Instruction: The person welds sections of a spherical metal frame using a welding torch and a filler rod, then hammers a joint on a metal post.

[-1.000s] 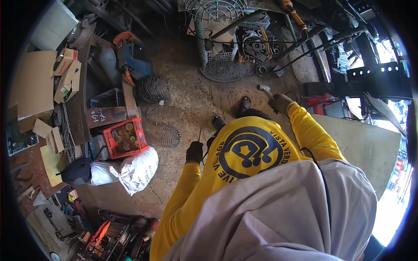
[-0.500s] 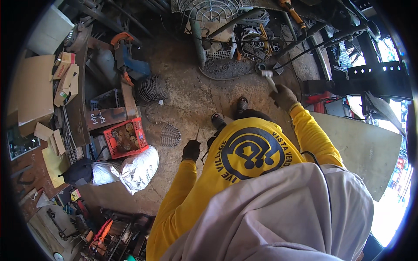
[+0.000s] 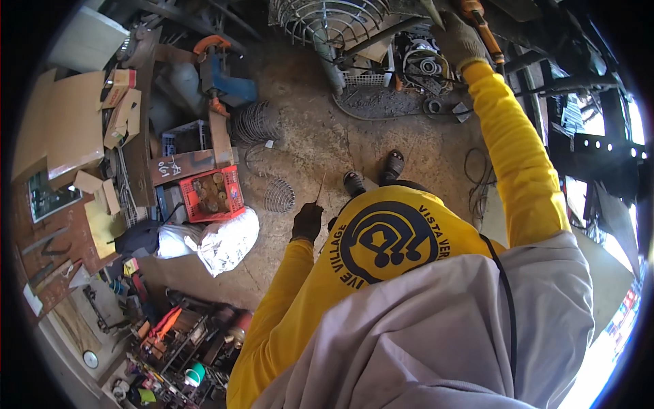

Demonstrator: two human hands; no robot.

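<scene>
My left hand (image 3: 308,221), in a dark glove, is low beside my body, closed around a thin rod (image 3: 321,188) that points up toward the wire coil. At upper right my outstretched right hand (image 3: 460,42), in a grey-brown work glove, grips a pale-handled tool (image 3: 430,10); its head is out of view past the top edge. That hand is beside a domed frame of bent metal bars (image 3: 332,24) on a stand. Close to its right side is an orange-handled tool (image 3: 482,28) with a cable.
Wire coils (image 3: 279,195) and a larger wire spiral (image 3: 255,121) lie on the floor left of my feet. A red crate (image 3: 212,194) of round metal pieces stands by a white sack (image 3: 228,242). A blue-and-orange machine (image 3: 228,85) is at upper left. A hose (image 3: 371,117) crosses the floor.
My right hand has moved up and away from me, carrying the pale-handled tool to the metal frame. My left hand still holds the rod. The view has shifted slightly.
</scene>
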